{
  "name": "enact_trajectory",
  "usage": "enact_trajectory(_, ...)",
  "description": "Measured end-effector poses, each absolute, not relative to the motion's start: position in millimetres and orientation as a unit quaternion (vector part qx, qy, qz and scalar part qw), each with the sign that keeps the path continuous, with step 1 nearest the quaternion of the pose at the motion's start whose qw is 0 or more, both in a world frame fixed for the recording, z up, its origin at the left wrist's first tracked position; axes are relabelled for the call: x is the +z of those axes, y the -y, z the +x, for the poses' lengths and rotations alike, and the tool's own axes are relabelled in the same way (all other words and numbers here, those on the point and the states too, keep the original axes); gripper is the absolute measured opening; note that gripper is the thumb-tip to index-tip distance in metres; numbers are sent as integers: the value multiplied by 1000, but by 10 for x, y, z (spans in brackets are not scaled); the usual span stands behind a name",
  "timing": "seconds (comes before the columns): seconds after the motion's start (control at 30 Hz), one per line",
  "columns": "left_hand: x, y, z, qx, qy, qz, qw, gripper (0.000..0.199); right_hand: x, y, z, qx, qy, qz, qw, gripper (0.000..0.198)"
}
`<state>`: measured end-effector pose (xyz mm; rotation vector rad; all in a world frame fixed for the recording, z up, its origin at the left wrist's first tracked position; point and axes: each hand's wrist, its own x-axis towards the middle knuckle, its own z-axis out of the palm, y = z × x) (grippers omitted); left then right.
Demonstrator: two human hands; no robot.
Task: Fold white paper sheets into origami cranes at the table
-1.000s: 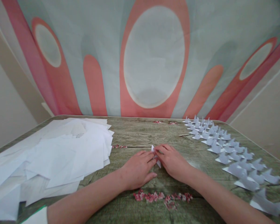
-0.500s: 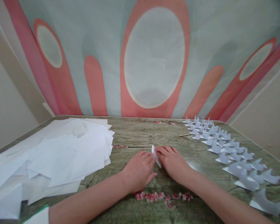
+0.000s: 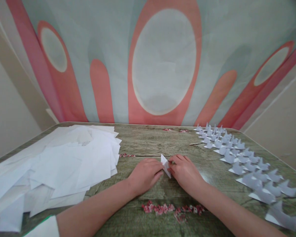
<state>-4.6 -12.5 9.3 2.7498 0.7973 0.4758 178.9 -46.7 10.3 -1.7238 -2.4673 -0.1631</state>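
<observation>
A small piece of white folded paper (image 3: 165, 163), narrow and pointed at its far end, is between my two hands over the middle of the table. My left hand (image 3: 146, 174) holds its left edge with the fingertips, thumb drawn in toward the fingers. On the other side my right hand (image 3: 184, 170) pinches the right edge, its fingers curled. Part of the paper is hidden behind the fingertips, so I cannot tell its full shape.
Loose white sheets (image 3: 61, 164) are heaped on the left of the wood-patterned table (image 3: 143, 138). Rows of folded paper birds (image 3: 251, 179) stand along the right side. A patterned backdrop (image 3: 118, 65) rises behind the far edge.
My left thumb, which was stretched out, has closed in toward the fingers. The fingers have shifted slightly off the paper, and more of its face shows.
</observation>
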Motion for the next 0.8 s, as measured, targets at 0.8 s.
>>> enact_trajectory(0.8,5,-20,-72,257,-357,864,246,28,95,473,1805,34,803,-574,155,15)
